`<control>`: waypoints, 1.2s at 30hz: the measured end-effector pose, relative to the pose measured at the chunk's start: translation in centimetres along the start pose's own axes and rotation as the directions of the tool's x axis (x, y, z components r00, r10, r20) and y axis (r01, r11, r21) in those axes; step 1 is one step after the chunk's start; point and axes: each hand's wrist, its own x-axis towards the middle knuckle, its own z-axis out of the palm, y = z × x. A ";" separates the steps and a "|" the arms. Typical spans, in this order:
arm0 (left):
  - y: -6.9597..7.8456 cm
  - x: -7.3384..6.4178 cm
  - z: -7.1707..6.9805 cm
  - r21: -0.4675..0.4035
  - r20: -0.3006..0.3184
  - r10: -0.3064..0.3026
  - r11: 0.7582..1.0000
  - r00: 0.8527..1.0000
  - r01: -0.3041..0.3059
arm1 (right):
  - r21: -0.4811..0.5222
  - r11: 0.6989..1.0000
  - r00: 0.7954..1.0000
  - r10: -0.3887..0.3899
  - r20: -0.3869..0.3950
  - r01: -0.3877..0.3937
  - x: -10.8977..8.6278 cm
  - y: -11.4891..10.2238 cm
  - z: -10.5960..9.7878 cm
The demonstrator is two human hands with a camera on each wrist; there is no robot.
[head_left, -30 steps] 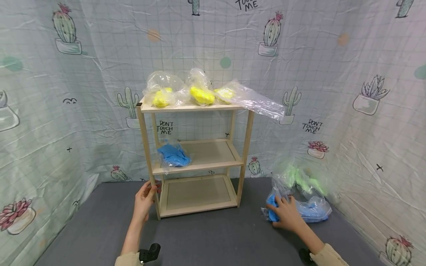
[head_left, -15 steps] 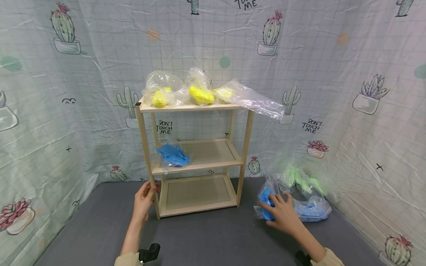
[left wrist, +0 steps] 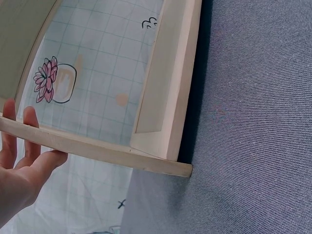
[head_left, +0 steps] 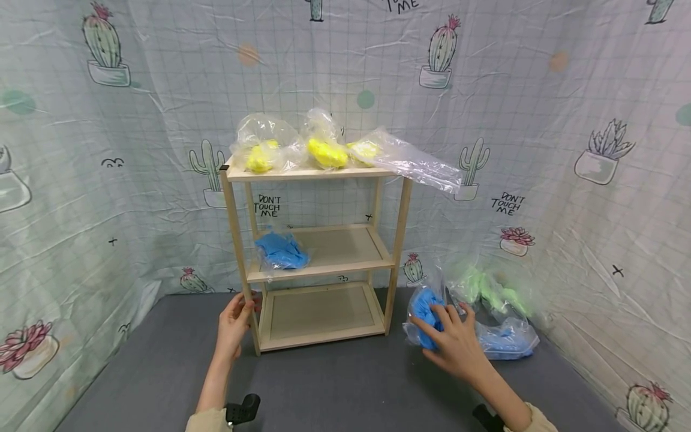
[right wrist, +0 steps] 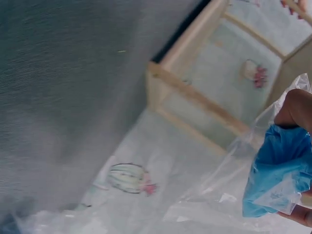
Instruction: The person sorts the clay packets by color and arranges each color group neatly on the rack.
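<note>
In the head view my left hand (head_left: 233, 327) holds the front left post of a wooden shelf rack (head_left: 318, 347). The left wrist view shows its thumb and fingers on opposite sides of that post (left wrist: 102, 152). Held in my right hand (head_left: 459, 345), right of the rack, is a clear plastic bag with crumpled blue contents (head_left: 423, 307). The right wrist view shows fingers gripping the bag's blue part (right wrist: 273, 168); the exact kind of contents cannot be told. Another blue-filled bag (head_left: 282, 251) lies on the left of the middle shelf.
Yellow-filled clear bags (head_left: 326, 154) line the top shelf; the rightmost bag's plastic (head_left: 426, 168) hangs past the edge. On the grey table (head_left: 345, 396) at right lie a blue-filled bag (head_left: 507, 341) and green-filled bagging (head_left: 488, 291). A patterned curtain (head_left: 345, 72) surrounds the table.
My right hand has drawn the blue-filled bag leftward and slightly up, away from the other bags at right, toward the rack. The left hand stays on the post.
</note>
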 end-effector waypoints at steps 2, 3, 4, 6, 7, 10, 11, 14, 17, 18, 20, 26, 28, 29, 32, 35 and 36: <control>0.0 0.0 0.0 0.000 0.001 0.001 1.000 1.000 -0.001 | 0.004 1.000 0.999 -0.002 -0.040 0.002 0.8 -0.4 -0.5; 0.0 0.0 0.0 0.001 0.000 0.001 1.000 1.000 -0.001 | 0.011 1.000 0.998 -0.003 -0.056 0.003 1.2 -0.6 -0.8; 0.0 0.0 0.0 0.004 0.001 -0.002 1.000 1.000 0.002 | 0.015 1.000 0.998 -0.003 -0.069 0.005 1.5 -0.8 -1.1; 0.0 0.0 0.0 0.006 0.002 0.003 1.000 1.000 -0.003 | 0.030 0.999 0.996 -0.010 -0.092 0.013 2.3 -1.2 -1.6; 0.0 0.1 0.0 0.005 0.001 0.007 1.000 1.000 -0.007 | 0.032 0.999 0.995 -0.013 -0.098 0.017 2.6 -1.4 -1.8; -0.1 0.1 0.0 0.003 0.000 0.019 1.000 1.000 -0.019 | 0.031 0.999 0.994 -0.033 -0.108 0.037 3.5 -1.8 -2.2; -0.1 0.1 0.0 0.002 -0.001 0.026 1.000 1.000 -0.026 | 0.030 0.998 0.993 -0.043 -0.111 0.046 3.7 -1.9 -2.3; -0.1 0.0 0.0 -0.005 -0.001 0.032 0.999 0.999 -0.032 | 0.027 0.997 0.991 -0.062 -0.116 0.066 4.6 -2.3 -2.4; -0.1 0.0 -0.1 -0.012 -0.002 0.037 0.999 0.999 -0.037 | 0.024 0.996 0.988 -0.080 -0.132 0.084 5.4 -2.6 -2.3; -0.1 0.0 -0.1 -0.013 -0.001 0.037 0.999 0.999 -0.037 | 0.024 0.996 0.987 -0.086 -0.139 0.090 5.7 -2.7 -2.3; -0.1 0.0 -0.1 -0.016 -0.001 0.038 0.999 0.999 -0.038 | 0.024 0.994 0.983 -0.100 -0.156 0.105 6.2 -2.9 -2.3; -0.1 0.1 0.0 -0.010 -0.002 0.034 0.999 0.999 -0.034 | 0.018 0.990 0.974 -0.132 -0.186 0.138 8.2 -3.3 -2.0; -0.1 0.1 0.1 -0.007 -0.003 0.028 1.000 1.000 -0.028 | 0.006 0.990 0.975 -0.137 -0.173 0.140 8.8 -3.4 -1.9; -0.1 0.1 0.1 -0.008 -0.004 0.025 1.000 1.000 -0.025 | -0.001 0.990 0.978 -0.138 -0.159 0.140 9.1 -3.5 -1.8; -0.2 0.1 0.1 -0.002 -0.005 0.021 1.000 1.000 -0.021 | -0.011 0.991 0.983 -0.136 -0.120 0.136 10.1 -3.5 -1.7; -0.2 0.1 0.1 -0.002 -0.007 0.023 1.000 1.000 -0.023 | -0.017 0.992 0.987 -0.127 -0.099 0.126 11.1 -3.4 -1.3; -0.2 0.1 0.1 0.001 -0.007 0.021 1.000 1.000 -0.021 | -0.020 0.992 0.988 -0.126 -0.093 0.124 11.5 -3.4 -1.2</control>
